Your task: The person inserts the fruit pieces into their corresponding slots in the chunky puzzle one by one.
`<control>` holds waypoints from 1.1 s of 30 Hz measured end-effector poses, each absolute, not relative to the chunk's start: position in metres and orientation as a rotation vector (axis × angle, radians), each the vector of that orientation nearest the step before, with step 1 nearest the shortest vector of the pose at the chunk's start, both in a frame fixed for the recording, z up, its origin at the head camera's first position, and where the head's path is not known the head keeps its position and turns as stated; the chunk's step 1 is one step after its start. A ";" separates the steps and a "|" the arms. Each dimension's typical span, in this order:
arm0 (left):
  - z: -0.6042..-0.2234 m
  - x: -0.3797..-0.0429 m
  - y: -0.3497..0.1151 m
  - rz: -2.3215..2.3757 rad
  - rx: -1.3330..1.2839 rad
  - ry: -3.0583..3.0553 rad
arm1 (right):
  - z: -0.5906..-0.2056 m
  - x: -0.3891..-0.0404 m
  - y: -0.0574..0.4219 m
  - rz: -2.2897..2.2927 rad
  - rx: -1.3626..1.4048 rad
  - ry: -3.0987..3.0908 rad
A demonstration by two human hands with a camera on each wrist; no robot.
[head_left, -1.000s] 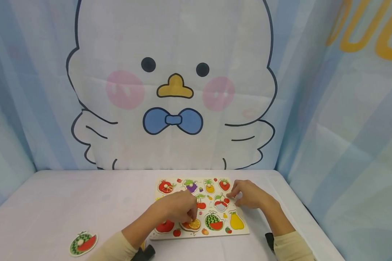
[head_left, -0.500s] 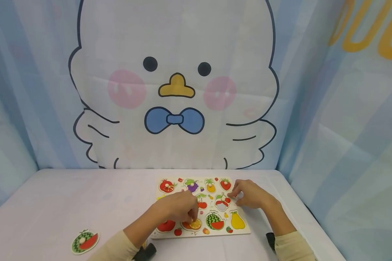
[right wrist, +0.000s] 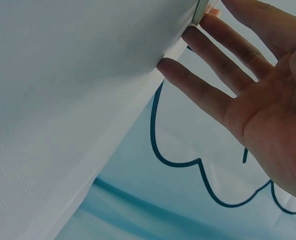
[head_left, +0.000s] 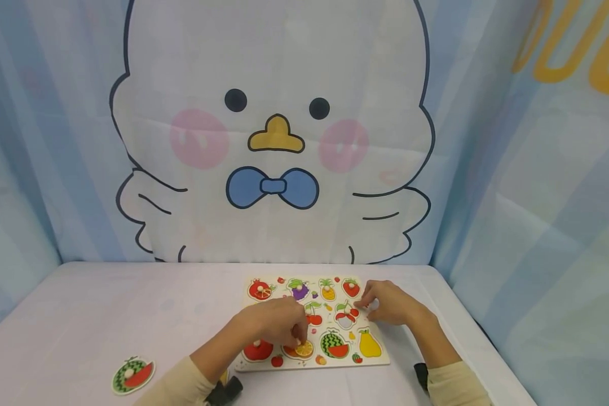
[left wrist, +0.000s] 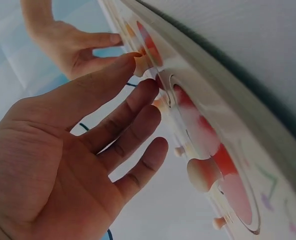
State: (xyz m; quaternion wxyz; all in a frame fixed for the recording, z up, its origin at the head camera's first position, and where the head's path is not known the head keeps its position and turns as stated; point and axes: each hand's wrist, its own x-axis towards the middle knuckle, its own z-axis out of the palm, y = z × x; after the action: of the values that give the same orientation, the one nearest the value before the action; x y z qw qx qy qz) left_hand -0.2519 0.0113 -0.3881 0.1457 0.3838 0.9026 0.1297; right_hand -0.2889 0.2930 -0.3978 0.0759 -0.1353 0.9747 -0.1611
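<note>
A wooden fruit puzzle board (head_left: pixel 373 361) lies on the white table. My left hand (head_left: pixel 276 320) is over its front left part, thumb and forefinger pinching the small wooden knob (left wrist: pixel 141 66) of the orange piece (head_left: pixel 303 350). That piece lies at its place in the front row, partly covered by the hand. Beside it is a red fruit piece (head_left: pixel 257 352) with its own knob. At the board's right edge rests my right hand (head_left: pixel 389 303), fingers extended; its fingertips (right wrist: pixel 168 65) touch down by the edge in the right wrist view.
A loose watermelon piece (head_left: pixel 133 375) with a knob lies on the table at left. Part of a yellow thing (head_left: pixel 224 376) shows behind my left wrist. Printed watermelon (head_left: pixel 334 344) and pear (head_left: pixel 369 343) shapes show at the board's front right. A curtain (head_left: pixel 284 237) hangs behind the table.
The head view has shifted slightly. Both hands keep their places at the board, the left still on the orange piece's knob.
</note>
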 end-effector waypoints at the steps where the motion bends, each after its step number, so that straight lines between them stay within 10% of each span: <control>1: -0.388 -0.253 0.011 0.376 1.120 2.592 | -0.398 -0.289 0.293 -0.481 -0.407 2.923; 33: -0.363 -0.243 -0.075 0.509 0.997 2.674 | -0.397 -0.289 0.292 -0.482 -0.411 2.915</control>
State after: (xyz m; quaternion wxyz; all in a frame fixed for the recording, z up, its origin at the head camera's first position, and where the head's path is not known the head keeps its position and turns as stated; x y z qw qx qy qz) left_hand -0.2435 -0.0748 -0.3634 0.1208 0.3414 0.9157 0.1744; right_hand -0.2887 0.2925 -0.3973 0.0790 -0.1373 0.9741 -0.1611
